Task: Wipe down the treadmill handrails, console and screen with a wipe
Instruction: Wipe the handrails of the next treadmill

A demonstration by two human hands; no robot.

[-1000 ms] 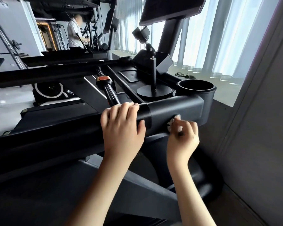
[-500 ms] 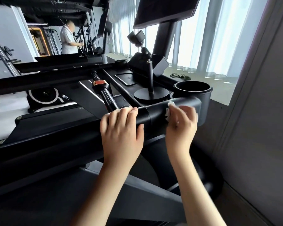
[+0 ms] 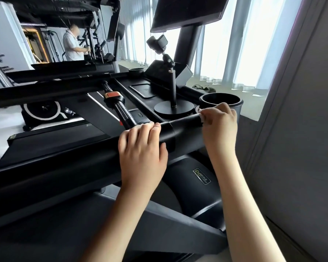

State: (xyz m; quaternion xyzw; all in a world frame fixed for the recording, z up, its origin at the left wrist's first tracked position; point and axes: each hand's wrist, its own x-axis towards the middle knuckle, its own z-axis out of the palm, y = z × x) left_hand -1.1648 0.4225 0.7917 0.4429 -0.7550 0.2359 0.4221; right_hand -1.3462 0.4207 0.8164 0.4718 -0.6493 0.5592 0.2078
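1. The wipe (image 3: pixel 201 112) is a small white scrap on top of the far right end of the handrail (image 3: pixel 186 124), just beside the cup holder (image 3: pixel 222 100). Only a corner shows.
2. The right hand (image 3: pixel 219 127) curls its fingers over the wipe and pinches it down against the rail.
3. The left hand (image 3: pixel 142 148) grips the same rail further left, fingers pressed together and hooked over the top, thumb on the near side.
4. The wipe looks thin, soft and light, so it will probably bunch or slide out. It is likely best held flat under several fingers and wrapped round the tube, not by an edge.
5. The rail looks stiff, smooth and fixed, and should take firm pressure.
6. The console (image 3: pixel 146 90) lies far and left of the hands, and the screen (image 3: pixel 187 12) is high above it. The screen probably wants a lighter touch.
7. The tall stand (image 3: pixel 173 108) on the console may tip if knocked.
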